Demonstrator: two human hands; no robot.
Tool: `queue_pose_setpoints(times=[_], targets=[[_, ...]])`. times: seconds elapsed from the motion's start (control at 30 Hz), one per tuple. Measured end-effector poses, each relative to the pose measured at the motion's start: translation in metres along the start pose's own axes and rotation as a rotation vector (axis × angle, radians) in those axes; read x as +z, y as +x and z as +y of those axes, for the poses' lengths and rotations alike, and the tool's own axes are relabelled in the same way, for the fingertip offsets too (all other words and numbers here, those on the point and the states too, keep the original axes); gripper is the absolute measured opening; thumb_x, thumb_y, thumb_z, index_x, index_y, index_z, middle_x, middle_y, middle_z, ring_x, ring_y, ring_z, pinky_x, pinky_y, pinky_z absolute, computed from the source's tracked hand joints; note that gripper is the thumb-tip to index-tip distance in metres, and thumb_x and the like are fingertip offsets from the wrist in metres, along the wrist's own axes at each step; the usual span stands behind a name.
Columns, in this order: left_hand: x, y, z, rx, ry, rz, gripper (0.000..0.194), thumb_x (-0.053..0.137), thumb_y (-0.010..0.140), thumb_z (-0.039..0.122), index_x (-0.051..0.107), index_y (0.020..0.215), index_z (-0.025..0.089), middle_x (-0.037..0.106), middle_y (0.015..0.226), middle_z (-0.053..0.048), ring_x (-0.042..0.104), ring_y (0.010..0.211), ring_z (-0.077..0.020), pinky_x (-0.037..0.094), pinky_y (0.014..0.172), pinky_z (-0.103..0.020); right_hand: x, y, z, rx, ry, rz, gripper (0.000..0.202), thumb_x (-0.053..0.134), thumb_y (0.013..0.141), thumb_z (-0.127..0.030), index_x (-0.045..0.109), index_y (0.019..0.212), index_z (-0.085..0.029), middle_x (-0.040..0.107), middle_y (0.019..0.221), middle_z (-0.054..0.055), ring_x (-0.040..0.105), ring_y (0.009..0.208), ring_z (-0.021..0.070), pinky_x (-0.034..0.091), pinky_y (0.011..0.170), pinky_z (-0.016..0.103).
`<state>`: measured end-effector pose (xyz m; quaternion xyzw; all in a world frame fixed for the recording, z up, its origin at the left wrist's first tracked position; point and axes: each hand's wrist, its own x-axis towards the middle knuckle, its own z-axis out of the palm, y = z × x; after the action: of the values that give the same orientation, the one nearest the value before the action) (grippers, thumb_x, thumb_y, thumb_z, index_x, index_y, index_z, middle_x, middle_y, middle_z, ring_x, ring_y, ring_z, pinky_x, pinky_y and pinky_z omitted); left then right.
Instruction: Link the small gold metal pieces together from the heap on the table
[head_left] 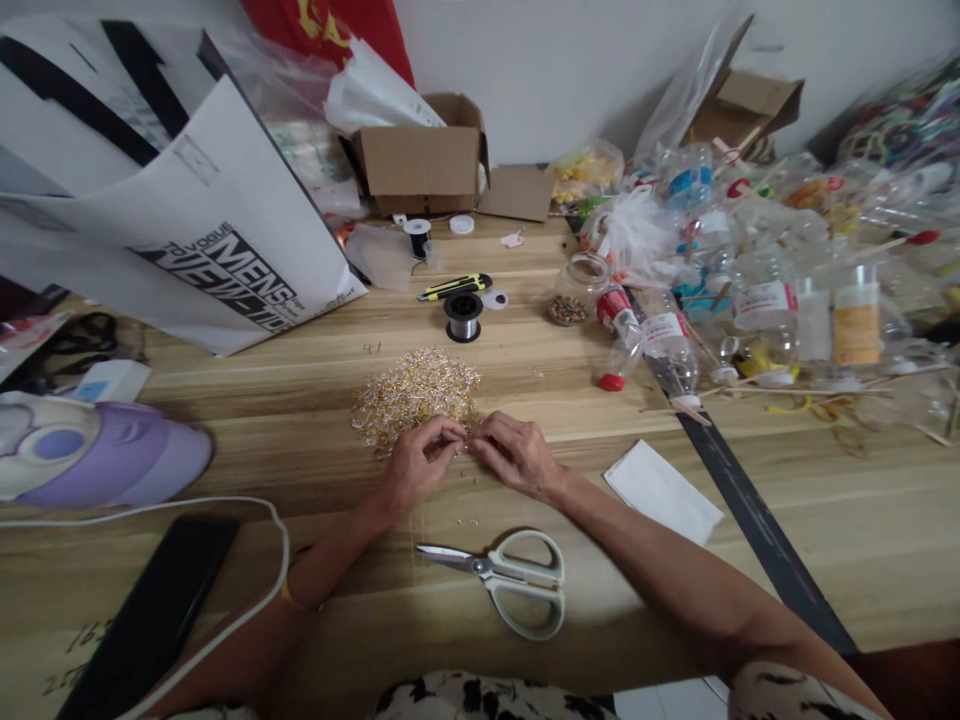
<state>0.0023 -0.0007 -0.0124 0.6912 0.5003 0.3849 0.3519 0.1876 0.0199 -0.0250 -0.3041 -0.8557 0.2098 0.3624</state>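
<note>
Tabletop [289, 435] of striped wood: left hand [418, 462] and right hand [520, 456] pinch, contents unclear; at their one o'clock, clear jar [583, 283] holds multicoloured bits [567, 310].

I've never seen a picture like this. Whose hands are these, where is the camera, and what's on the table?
There is no machine: these are a person's bare hands, the left hand and the right hand. The camera is worn on that person's head, looking forward and down. On the wooden table, the hands meet beside a pile of tiny gold and clear pieces. Nearer the body lie scissors; beyond the pile are a spool and a yellow-and-black cutter. Plastic bottles crowd the right side. The fingers are bent close together; anything they hold is too small to make out.
</note>
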Motion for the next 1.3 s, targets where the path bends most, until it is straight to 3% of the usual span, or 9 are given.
queue_pose_setpoints(times=[0.2,0.4,0.73,0.83,0.93,1.1,1.3], targets=[[0.001,-0.001,0.008,0.055,0.055,-0.039,0.009,0.056,0.076,0.009,0.059,0.079,0.018,0.065,0.072,-0.001,0.062,0.068,-0.0131,0.048,0.065,-0.022,-0.001,0.0,-0.002,0.015,0.084,-0.027,0.013,0.054,0.086,-0.026,0.051,0.094,-0.017,0.057,0.077,0.003,0.051,0.062,0.0121,0.042,0.057,0.024],[0.001,0.0,0.009,-0.001,0.007,-0.056,0.006,0.056,0.076,0.011,0.055,0.076,0.018,0.062,0.069,0.0,0.062,0.067,-0.0127,0.047,0.064,-0.022,-0.001,-0.001,-0.003,0.01,0.134,-0.075,0.015,0.053,0.086,-0.023,0.046,0.098,-0.018,0.058,0.074,0.001,0.052,0.058,0.0099,0.041,0.056,0.021],[0.0,0.0,0.006,-0.019,-0.039,-0.034,0.005,0.056,0.076,0.013,0.054,0.077,0.017,0.06,0.071,0.0,0.06,0.069,-0.0122,0.048,0.066,-0.022,-0.002,-0.001,-0.003,-0.01,0.049,-0.106,0.014,0.051,0.076,-0.018,0.047,0.09,-0.019,0.053,0.07,0.0,0.049,0.06,0.0129,0.038,0.059,0.024],[-0.002,0.001,0.009,-0.031,-0.063,-0.024,0.005,0.057,0.075,0.013,0.054,0.076,0.017,0.059,0.071,0.001,0.059,0.068,-0.0117,0.048,0.065,-0.022,-0.004,-0.001,-0.001,-0.01,0.071,-0.094,0.002,0.049,0.078,-0.019,0.047,0.077,-0.019,0.051,0.07,0.001,0.047,0.061,0.0127,0.037,0.059,0.024],[-0.004,0.001,0.012,-0.03,-0.075,-0.03,0.005,0.058,0.075,0.013,0.054,0.076,0.017,0.059,0.07,0.001,0.059,0.067,-0.0115,0.047,0.065,-0.022,-0.005,-0.001,0.001,0.037,0.142,-0.043,0.013,0.044,0.084,-0.02,0.047,0.072,-0.018,0.052,0.071,0.003,0.048,0.064,0.0128,0.038,0.061,0.025],[-0.004,0.0,0.011,-0.014,-0.073,-0.046,0.005,0.057,0.075,0.013,0.054,0.076,0.017,0.059,0.07,0.001,0.058,0.066,-0.0109,0.047,0.064,-0.021,-0.006,0.0,-0.002,0.154,0.268,-0.005,0.016,0.05,0.087,-0.029,0.051,0.078,-0.017,0.054,0.072,0.002,0.048,0.059,0.0105,0.038,0.054,0.022],[-0.001,0.0,0.005,-0.012,-0.078,-0.046,0.004,0.057,0.075,0.014,0.055,0.077,0.017,0.059,0.071,0.0,0.059,0.068,-0.0119,0.048,0.065,-0.022,-0.005,0.0,-0.006,0.155,0.319,-0.058,0.014,0.058,0.083,-0.029,0.055,0.085,-0.016,0.056,0.069,0.0,0.049,0.056,0.0089,0.04,0.053,0.02]])
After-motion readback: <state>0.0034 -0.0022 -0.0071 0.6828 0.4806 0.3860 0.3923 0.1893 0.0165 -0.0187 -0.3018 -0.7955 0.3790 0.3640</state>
